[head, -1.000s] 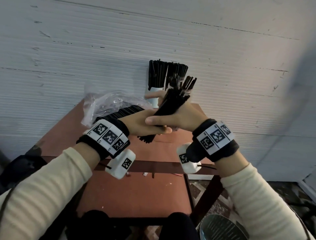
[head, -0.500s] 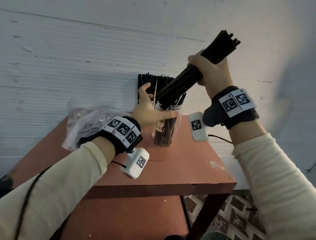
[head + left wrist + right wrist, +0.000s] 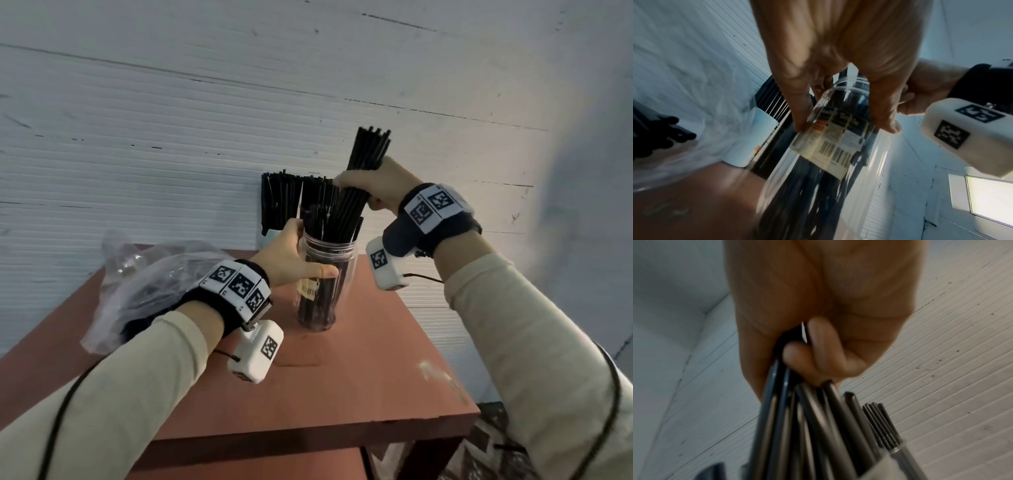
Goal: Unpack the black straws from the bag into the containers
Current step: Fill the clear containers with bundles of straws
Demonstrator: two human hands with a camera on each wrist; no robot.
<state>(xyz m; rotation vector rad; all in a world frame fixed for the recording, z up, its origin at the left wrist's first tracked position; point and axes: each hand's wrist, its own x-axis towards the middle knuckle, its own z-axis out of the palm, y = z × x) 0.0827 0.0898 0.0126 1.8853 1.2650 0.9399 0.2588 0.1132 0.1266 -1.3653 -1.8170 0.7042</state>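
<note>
Right hand wrapped tight round bunch of black straws, ends going into clear jar. Left hand grips jar on tabletop. Back container full. Bag looks like more straws left inside

Glossy black plastic straws are filling a clear, smooth plastic jar bearing a paper label; crinkled transparent plastic bag is lying on the matt reddish-brown table.
</note>
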